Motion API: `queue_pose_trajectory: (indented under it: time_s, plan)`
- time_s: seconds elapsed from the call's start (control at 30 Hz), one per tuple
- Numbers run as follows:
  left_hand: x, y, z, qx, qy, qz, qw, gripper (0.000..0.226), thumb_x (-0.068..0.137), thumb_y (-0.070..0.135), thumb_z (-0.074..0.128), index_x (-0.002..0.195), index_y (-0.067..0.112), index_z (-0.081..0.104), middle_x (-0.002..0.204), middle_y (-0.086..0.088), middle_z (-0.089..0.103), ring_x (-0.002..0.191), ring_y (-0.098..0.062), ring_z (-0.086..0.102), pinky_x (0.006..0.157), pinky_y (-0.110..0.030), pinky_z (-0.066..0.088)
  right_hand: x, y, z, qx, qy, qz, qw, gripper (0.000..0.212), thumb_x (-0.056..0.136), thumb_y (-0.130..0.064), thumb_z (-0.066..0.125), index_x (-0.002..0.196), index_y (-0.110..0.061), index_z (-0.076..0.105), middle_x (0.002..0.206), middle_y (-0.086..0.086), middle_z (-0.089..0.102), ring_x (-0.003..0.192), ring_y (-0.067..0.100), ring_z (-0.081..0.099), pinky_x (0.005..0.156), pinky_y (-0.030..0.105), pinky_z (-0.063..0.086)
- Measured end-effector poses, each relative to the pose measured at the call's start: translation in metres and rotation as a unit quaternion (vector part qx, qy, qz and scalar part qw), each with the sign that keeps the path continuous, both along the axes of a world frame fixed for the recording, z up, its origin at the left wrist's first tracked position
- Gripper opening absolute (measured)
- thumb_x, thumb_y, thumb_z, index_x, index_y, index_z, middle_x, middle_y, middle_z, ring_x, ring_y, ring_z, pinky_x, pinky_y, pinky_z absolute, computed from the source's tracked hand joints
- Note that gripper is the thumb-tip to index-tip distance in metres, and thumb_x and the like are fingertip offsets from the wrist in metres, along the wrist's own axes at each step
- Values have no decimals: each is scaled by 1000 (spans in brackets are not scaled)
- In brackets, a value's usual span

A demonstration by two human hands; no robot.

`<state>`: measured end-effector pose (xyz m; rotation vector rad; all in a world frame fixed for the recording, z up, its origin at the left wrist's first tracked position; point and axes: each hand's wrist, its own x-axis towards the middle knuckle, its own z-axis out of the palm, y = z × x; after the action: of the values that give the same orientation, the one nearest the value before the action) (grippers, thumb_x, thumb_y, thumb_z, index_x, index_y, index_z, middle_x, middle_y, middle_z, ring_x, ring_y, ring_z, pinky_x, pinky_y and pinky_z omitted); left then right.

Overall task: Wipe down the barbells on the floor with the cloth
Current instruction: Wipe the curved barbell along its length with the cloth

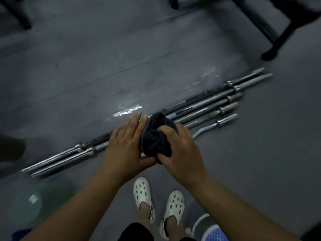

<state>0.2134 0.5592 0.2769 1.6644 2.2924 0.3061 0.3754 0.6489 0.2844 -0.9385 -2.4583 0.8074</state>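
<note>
In the centre of the frame, a dark cloth (156,136) is held bunched into a soft, creased wad. It is gripped by the right hand (182,150), with the fingers curled round its lower right part. The left hand (124,145) is laid flat against the cloth's left side, fingers straight and pressed together.

- **Obstruction:** the middle stretch of the barbells (225,109) is covered by both hands and the cloth. Whether the cloth touches a bar cannot be told.
- **Barbells:** several are laid side by side on the grey floor (86,66). They run diagonally from lower left to upper right.
- **Bar materials:** the shafts are straight steel rods with thicker cylindrical sleeves at the upper-right ends. Some are bright and some dull.
- **Curved bar:** a curved bar (225,120) with a chrome sleeve is placed nearest the bottom of the frame. It bends just right of the right hand.
- **Floor:** it is matte, with seam lines. A shiny wet patch (128,110) is seen just above the left hand's fingertips.
- **Surroundings:** a black equipment frame (267,32) stands at upper right, and a dark leg (19,14) at upper left. Both are well apart from the bars.
- **Feet:** white perforated clogs (142,193) are worn, seen at bottom centre below the hands.
- **Containers:**
  - A translucent green basin (34,202) is seen at lower left, near the bar ends. It is blurred and its contents cannot be told.
  - A blue perforated basket (215,234) is cut off by the bottom edge at lower right. Its contents are not visible.
</note>
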Motion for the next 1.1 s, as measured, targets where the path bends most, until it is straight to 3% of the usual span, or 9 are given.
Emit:
queue_pose_trajectory:
  time_s: [0.27,0.47,0.6,0.93,1.1]
  plan:
    - [81,114,-24,-19,-7,-136,991,106,75,80,40,158,23,6,165,-1,11,150,-21,18,119,-45,19,95,71,-10,-1,-49,-158,986,62,76,-25,74,131,-26,46,126,4,51,113,25,50,72,35,57]
    - [95,170,-39,-31,-20,-210,977,105,79,82,38,159,22,5,166,0,7,151,-19,15,120,-47,21,114,108,-17,-15,-80,-228,970,61,76,-26,72,132,-27,47,126,1,50,114,22,50,72,30,54]
    - [92,201,-43,-34,-11,-238,971,106,79,83,38,159,21,4,166,-1,7,151,-19,14,120,-48,23,114,122,-19,-23,-84,-260,962,59,78,-27,72,132,-27,47,127,0,50,114,20,51,74,22,44]
    - [107,223,-68,-43,-22,-212,976,108,77,83,39,158,23,1,166,-1,11,150,-20,20,118,-49,27,125,160,-38,-46,-65,-268,960,48,77,-26,73,116,-28,45,119,-1,51,108,17,51,76,22,42]
    - [125,234,-81,-48,-21,-157,986,106,78,84,35,158,23,0,166,1,9,150,-18,16,119,-49,24,148,188,-64,-66,-57,-232,969,53,75,-23,77,115,-30,43,119,0,52,108,18,51,76,27,46]
